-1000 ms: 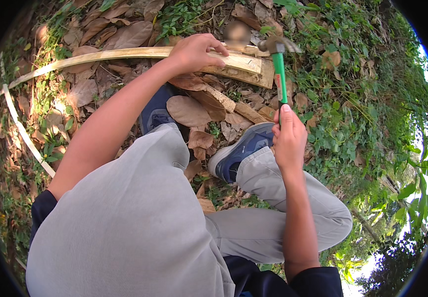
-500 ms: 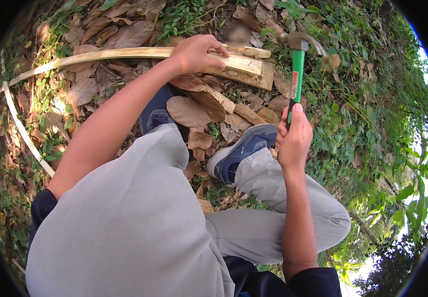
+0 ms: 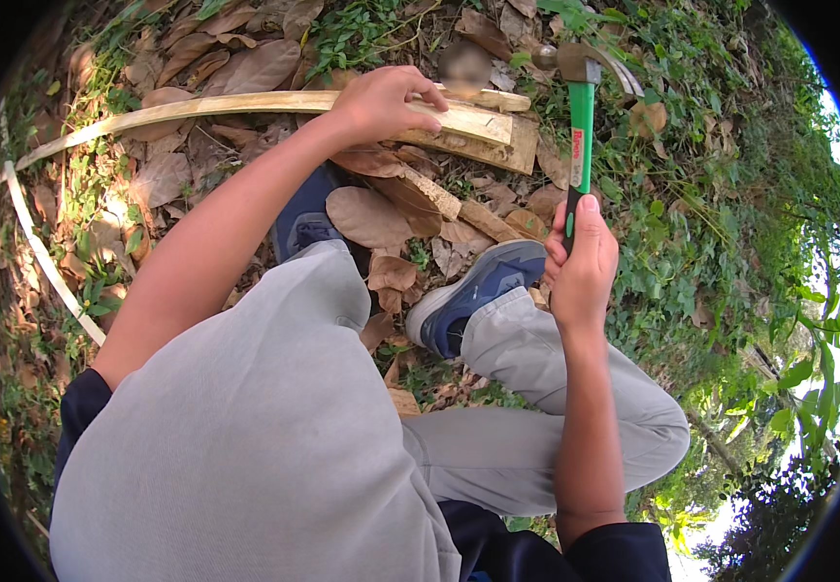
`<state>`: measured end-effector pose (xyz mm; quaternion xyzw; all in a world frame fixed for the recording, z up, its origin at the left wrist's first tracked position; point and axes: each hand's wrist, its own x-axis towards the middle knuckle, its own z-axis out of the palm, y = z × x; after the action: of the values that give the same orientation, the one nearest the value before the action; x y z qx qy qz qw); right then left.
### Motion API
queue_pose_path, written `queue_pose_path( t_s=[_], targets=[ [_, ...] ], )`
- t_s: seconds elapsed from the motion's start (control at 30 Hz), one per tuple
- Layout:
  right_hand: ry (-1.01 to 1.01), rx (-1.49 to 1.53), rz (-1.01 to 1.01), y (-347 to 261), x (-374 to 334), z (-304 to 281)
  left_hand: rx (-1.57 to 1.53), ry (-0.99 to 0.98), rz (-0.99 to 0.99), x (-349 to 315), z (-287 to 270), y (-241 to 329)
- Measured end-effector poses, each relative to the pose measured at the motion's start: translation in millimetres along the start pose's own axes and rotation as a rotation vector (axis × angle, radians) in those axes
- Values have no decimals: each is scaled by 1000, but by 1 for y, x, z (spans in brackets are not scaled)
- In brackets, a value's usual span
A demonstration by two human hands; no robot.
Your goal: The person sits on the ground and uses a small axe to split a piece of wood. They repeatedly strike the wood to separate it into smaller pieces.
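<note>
My right hand (image 3: 585, 262) is closed round the black grip of a claw hammer (image 3: 580, 136) with a green handle. The hammer is raised, its metal head to the right of the wood and apart from it. My left hand (image 3: 386, 107) curls over a long pale wooden strip (image 3: 478, 122) near its right end, thumb on the near side, fingers on the far side. Beneath that end lies a wider wooden board (image 3: 525, 145). A small thin dark mark shows on the strip; whether it is a nail I cannot tell.
Brown dry leaves (image 3: 369, 218) and green plants (image 3: 672, 223) cover the ground. Short wood pieces (image 3: 488, 221) lie near my blue shoe (image 3: 473, 296). Another thin pale strip (image 3: 46, 257) lies at the left. My bent legs in grey trousers (image 3: 245, 417) fill the near side.
The hammer and my right hand have shifted slightly, the head moving a little farther up in the picture. My left hand and the wood stay almost where they were.
</note>
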<state>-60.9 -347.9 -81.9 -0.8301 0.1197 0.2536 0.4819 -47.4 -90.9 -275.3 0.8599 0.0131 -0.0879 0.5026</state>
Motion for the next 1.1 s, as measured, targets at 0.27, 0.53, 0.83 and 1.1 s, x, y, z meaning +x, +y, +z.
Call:
queue_pose_path(
  t_s=[0.27, 0.53, 0.83, 1.1],
  targets=[
    [27, -115, 197, 45, 7, 4, 13, -28, -15, 3, 1, 1],
    [64, -130, -48, 32, 9, -2, -20, 4, 13, 1, 3, -2],
    [101, -302, -177, 6, -6, 11, -5, 11, 12, 0, 3, -3],
    [31, -387, 23, 40, 15, -3, -13, -12, 14, 2, 1, 0]
  ],
)
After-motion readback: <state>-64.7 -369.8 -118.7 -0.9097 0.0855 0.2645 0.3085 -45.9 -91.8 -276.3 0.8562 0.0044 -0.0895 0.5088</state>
